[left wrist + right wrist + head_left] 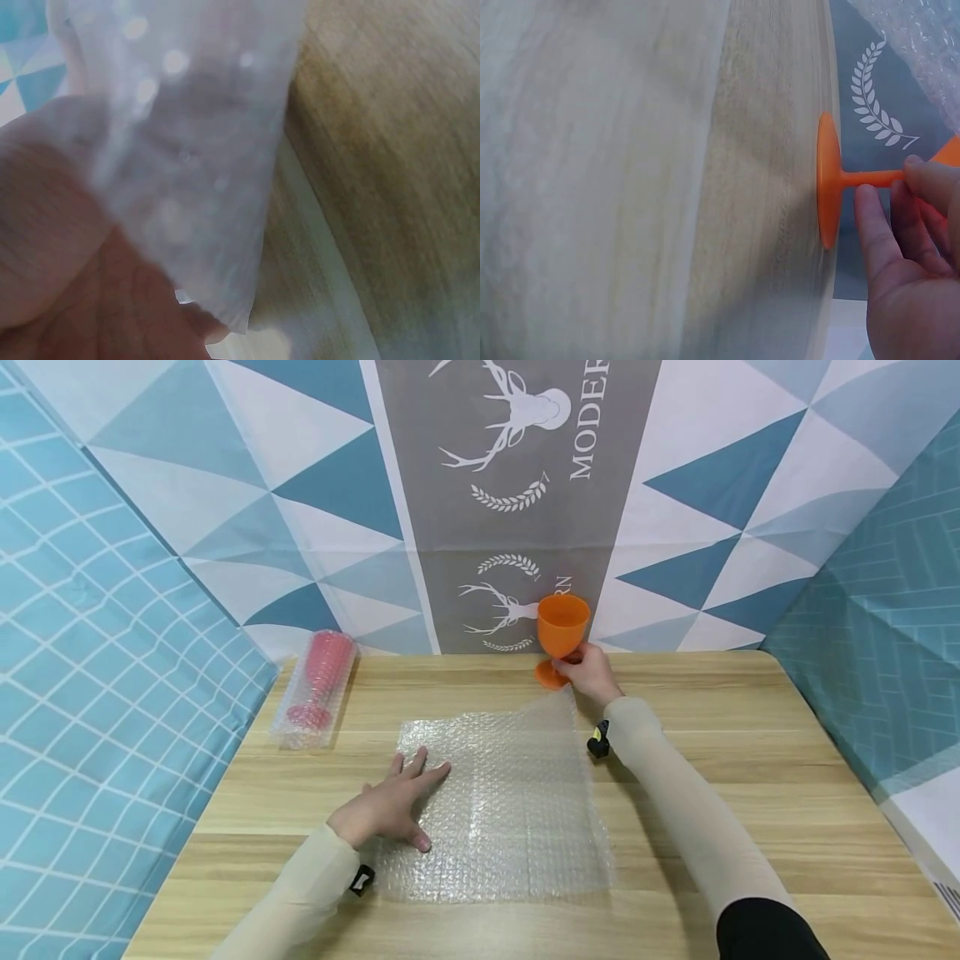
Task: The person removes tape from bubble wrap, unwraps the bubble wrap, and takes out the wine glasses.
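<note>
**Orange cup held by its stem beyond a flat sheet of bubble wrap**

The orange cup (562, 623) is near the back edge of the table (757, 835), roughly upright, just behind the far right corner of the bubble wrap (517, 814). The right hand (594, 675) pinches the stem (871, 178) between thumb and fingers, below the bowl; whether the foot (827, 184) bears on the tabletop cannot be told. The left hand (390, 806) grasps nothing: its fingers are spread over the left edge of the sheet. At the table's back left, a pink cup (324, 677) lies inside its own clear wrapping.

Handling: the orange cup looks like thin moulded plastic and is probably light and stiff, with a smooth surface that may slip under a loose pinch. The slender stem is likely its weakest part but offers the natural hold; the bowl gives a broader grip, though its wall could flex if squeezed. The bubble wrap, by contrast, appears soft, very light and apt to lift or slide, so it is best steadied with a flat palm or pinched at a corner.
</note>
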{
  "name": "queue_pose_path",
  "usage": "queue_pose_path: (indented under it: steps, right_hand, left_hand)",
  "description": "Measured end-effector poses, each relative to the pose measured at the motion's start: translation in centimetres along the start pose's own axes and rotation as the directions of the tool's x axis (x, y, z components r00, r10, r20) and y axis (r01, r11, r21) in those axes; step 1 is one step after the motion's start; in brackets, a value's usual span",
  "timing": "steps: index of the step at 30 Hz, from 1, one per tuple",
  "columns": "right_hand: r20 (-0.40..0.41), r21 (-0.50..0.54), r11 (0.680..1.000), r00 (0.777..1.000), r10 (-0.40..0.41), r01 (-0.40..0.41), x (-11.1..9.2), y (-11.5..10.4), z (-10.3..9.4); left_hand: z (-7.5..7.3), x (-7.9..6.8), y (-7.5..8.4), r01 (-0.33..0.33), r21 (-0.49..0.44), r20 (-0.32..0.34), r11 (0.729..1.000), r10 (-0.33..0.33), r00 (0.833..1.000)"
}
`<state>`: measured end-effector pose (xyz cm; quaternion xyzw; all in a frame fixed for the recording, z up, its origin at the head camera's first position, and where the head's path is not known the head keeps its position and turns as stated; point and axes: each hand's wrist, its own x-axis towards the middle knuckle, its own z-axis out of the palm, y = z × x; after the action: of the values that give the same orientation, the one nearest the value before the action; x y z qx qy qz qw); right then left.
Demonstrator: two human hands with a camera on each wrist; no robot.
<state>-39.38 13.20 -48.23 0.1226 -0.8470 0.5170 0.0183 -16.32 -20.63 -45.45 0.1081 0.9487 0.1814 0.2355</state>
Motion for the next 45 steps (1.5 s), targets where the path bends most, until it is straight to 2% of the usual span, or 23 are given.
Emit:
queue_pose_path:
  steps: [12,19,25,31,40,45]
  right_hand:
    - [0.112,0.02,1.0,0.994,0.018,-0.02,-0.2,0.1,0.1]
    - [0.117,0.042,0.998,0.992,0.036,-0.041,-1.3,0.5,-0.8]
    - [0.116,0.037,0.998,0.993,0.038,-0.043,-4.2,0.8,-2.0]
    - [0.163,0.107,0.989,0.983,0.08,-0.098,-7.9,0.9,-2.6]
    - [0.153,0.067,0.996,0.987,0.05,-0.061,-12.7,0.6,-4.0]
    - [0.19,0.089,0.995,0.981,0.037,-0.054,-15.2,-0.1,-5.2]
  left_hand:
    - [0.2,0.4,-0.3,0.008,0.002,0.005,1.0,-0.008,1.0]
    - [0.3,0.5,-0.2,0.009,-0.003,0.003,1.0,-0.009,1.0]
    - [0.4,0.3,-0.1,0.004,-0.011,-0.001,1.0,-0.004,1.0]
    - [0.4,0.1,-0.1,0.003,-0.021,-0.009,1.0,-0.004,1.0]
    - [0.5,0.2,-0.2,-0.005,-0.027,-0.013,1.0,0.005,1.0]
    - [0.4,0.1,-0.1,-0.005,-0.036,-0.009,0.999,0.005,1.0]
